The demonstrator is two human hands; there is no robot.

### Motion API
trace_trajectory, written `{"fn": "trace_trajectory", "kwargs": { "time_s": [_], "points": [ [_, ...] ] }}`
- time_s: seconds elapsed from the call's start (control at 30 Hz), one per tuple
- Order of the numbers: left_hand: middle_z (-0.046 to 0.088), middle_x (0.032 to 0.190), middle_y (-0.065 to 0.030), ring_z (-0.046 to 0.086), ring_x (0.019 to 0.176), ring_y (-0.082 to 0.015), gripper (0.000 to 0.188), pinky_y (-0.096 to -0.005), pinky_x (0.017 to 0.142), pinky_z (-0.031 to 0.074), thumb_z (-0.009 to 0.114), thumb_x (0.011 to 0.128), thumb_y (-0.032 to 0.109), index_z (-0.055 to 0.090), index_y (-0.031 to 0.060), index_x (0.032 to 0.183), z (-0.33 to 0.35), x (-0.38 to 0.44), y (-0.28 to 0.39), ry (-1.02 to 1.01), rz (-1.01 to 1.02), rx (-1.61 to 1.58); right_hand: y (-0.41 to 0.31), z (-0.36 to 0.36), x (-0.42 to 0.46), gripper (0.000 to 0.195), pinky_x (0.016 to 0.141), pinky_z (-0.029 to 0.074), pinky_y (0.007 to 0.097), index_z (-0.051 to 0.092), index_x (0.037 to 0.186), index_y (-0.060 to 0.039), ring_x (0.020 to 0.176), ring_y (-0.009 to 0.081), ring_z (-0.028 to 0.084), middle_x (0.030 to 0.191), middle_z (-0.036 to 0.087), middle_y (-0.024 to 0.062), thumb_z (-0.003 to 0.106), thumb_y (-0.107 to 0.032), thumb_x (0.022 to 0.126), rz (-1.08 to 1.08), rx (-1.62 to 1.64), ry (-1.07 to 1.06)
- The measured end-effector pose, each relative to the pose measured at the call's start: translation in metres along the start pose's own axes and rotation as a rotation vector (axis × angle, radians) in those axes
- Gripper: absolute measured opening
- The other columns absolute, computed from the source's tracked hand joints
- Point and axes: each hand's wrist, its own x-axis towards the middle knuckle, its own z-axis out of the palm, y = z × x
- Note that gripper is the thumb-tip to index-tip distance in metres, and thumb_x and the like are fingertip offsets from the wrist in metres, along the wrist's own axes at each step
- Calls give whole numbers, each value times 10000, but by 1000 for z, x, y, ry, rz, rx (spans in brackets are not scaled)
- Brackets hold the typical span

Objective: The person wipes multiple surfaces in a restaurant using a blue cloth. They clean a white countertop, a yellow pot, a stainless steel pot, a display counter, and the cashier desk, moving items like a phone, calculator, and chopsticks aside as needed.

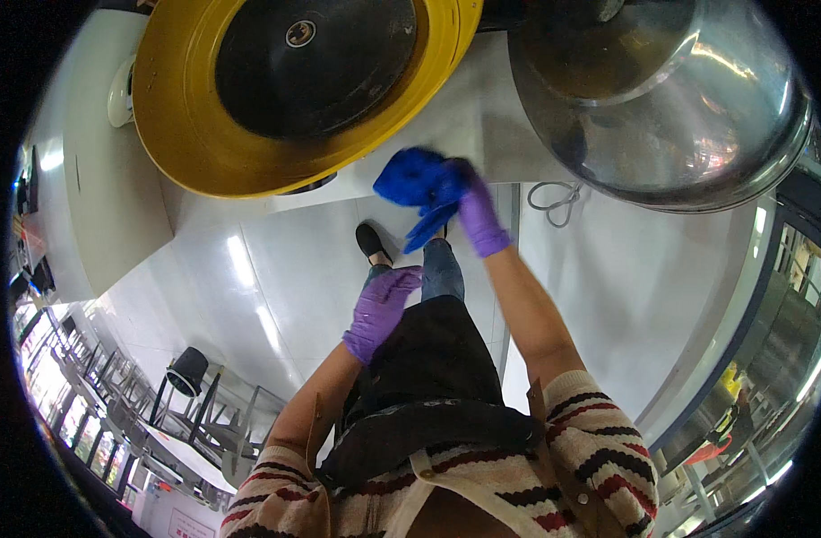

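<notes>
My right hand [478, 205], in a purple glove, grips a bunched blue cloth [417, 178] above the floor, just in front of the white counter edge [323, 195]. The lower end of the cloth hangs down and looks blurred. Lower and to the left, my left hand [382, 306], also gloved in purple, is held before my dark apron [427, 356]; it appears to hold nothing, and how its fingers stand is unclear. A large yellow round pan [182, 134] with a black disc [316, 67] in its middle is beyond the cloth.
A big shiny metal bowl-shaped vessel [679, 128] stands at the upper right, with a grey cable loop [557, 202] below it. White counters [108, 168] flank the tiled floor [289, 282]. Chairs and a black bucket [187, 371] are at the lower left.
</notes>
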Motion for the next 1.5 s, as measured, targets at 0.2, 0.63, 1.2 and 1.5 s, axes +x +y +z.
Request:
{"fn": "trace_trajectory", "kwargs": {
  "time_s": [0.2,0.63,1.2,1.5],
  "points": [
    [684,1060,-76,635,971,-149,239,-268,905,474,535,960,70,651,11,1160,-22,-14,-28,135,-239,-179,-68,-57,30,406,1047,376,419,521,1292,-33,1201,326,510,1275,558,174,548,-205,925,-86,-638,411],
    [681,1024,-86,612,949,-157,231,-293,896,472,591,955,159,666,8,1114,-80,32,-80,515,-31,83,-8,16,70,548,1164,144,540,443,1422,-108,1414,347,269,1490,351,201,473,-334,923,-624,-1735,49],
    [548,1292,-102,534,1123,-224,427,-366,962,463,512,979,282,485,29,1322,-292,96,-134,738,-80,60,-35,-2,202,552,1092,281,565,417,1421,-112,1319,398,379,1432,424,197,468,-365,933,-558,-1060,400],
    [585,1207,-86,547,1045,-206,354,-331,940,454,555,952,240,547,39,1244,-297,138,-107,659,-63,355,-15,71,66,463,1125,270,555,538,1284,-87,1303,335,417,1337,502,161,536,-201,835,-595,-1281,288]
  ]
}}
